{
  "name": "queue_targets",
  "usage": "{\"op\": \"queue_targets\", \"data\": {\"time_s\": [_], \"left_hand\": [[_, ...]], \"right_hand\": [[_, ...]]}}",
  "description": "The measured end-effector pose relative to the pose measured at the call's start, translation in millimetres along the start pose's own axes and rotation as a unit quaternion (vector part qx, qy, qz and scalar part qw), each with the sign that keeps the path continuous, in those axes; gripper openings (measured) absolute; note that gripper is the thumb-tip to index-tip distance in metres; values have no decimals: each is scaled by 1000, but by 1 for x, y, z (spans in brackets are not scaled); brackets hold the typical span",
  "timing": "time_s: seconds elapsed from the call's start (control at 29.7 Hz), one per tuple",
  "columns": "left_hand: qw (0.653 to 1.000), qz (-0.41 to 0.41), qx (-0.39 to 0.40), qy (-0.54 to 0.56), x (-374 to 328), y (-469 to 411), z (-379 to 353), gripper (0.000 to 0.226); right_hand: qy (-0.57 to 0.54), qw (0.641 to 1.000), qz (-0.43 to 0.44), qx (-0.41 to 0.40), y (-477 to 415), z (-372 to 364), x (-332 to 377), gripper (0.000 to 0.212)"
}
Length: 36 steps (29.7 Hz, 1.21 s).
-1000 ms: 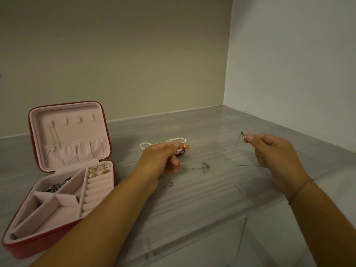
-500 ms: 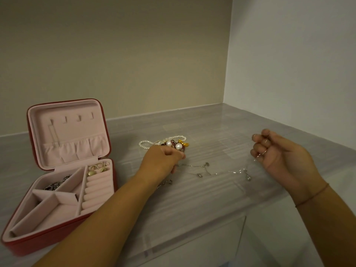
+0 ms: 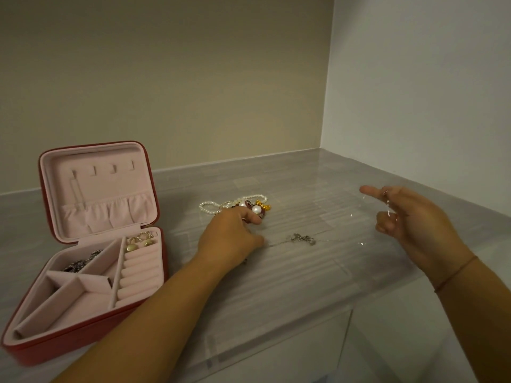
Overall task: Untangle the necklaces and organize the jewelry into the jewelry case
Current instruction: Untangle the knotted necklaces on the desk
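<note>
Curling over the jewelry tangle [image 3: 257, 209], the left hand [image 3: 232, 236] hides its fingertips, while the right hand's [image 3: 412, 217] bent fingers hook a barely visible silver chain [image 3: 302, 239].

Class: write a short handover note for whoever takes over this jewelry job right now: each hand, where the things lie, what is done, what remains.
Left hand: on the table at the tangled pile, fingers curled; its grip is hidden.
Right hand: raised, thin silver chain caught in its fingers, trailing to the table.
Jewelry case: open, at left; gold earrings and a dark piece inside.
Done: those stored.
To do: free the chain, sort the pile, stow all.
</note>
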<state>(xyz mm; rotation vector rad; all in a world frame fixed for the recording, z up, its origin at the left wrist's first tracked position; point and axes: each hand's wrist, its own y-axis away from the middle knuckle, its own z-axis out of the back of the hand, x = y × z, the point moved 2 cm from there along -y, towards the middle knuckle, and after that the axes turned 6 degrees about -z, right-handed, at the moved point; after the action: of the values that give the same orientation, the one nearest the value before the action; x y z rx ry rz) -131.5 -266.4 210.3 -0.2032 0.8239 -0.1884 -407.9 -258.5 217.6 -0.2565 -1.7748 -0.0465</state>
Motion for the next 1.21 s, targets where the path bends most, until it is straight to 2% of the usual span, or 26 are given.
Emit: {"op": "queue_targets", "data": {"time_s": [0.13,0.2,0.24,0.3,0.34,0.37,0.4,0.47,0.54,0.61,0.71,0.81,0.84,0.88,0.94,1.01,1.11,1.21], "left_hand": [[999,-27,25,-31,0,1,-2,31],[998,-38,23,-45,-2,3,-2,29],[998,-43,16,-54,-3,4,-2,28],[996,-52,-4,-75,-5,5,-2,26],[995,-54,-13,-78,-5,5,-2,26],[995,-54,-19,-78,-5,5,-2,27],[995,-54,-23,-76,-5,4,-3,28],[995,-55,-29,-76,-5,4,-3,30],[994,-59,-30,-82,-5,4,-4,30],[994,-62,-26,-85,-5,4,-5,30],[994,-69,-26,-78,-5,4,-5,28],[994,-87,-15,-59,-7,4,-9,24],[994,-95,-10,-47,-8,4,-11,22],[994,-105,-4,-31,-9,4,-13,20],[994,-112,7,16,-12,4,-16,19],[990,-93,30,106,-14,4,-17,23],[961,-40,72,264,-14,5,-19,28],[943,-23,73,324,-13,5,-20,21]], "right_hand": [[158,985,-50,-55,1,0,-8,19],[266,961,-19,-72,1,-2,-9,19],[347,934,3,-79,1,-3,-8,18],[514,852,23,-97,2,-9,-7,6],[564,819,29,-106,3,-15,-7,6],[582,805,48,-107,3,-22,-7,14],[574,811,72,-87,5,-31,-8,17],[531,842,96,16,9,-54,-11,20],[547,825,92,108,11,-72,-21,22],[575,802,111,117,8,-78,-27,18],[590,787,148,101,6,-83,-28,6],[618,762,169,96,4,-86,-31,6],[600,777,167,94,4,-85,-31,6],[559,809,156,93,5,-84,-30,6],[431,888,128,95,8,-83,-25,10],[296,943,101,114,10,-87,-20,9],[185,970,54,147,13,-97,-24,11],[169,973,33,151,15,-101,-29,10]]}}
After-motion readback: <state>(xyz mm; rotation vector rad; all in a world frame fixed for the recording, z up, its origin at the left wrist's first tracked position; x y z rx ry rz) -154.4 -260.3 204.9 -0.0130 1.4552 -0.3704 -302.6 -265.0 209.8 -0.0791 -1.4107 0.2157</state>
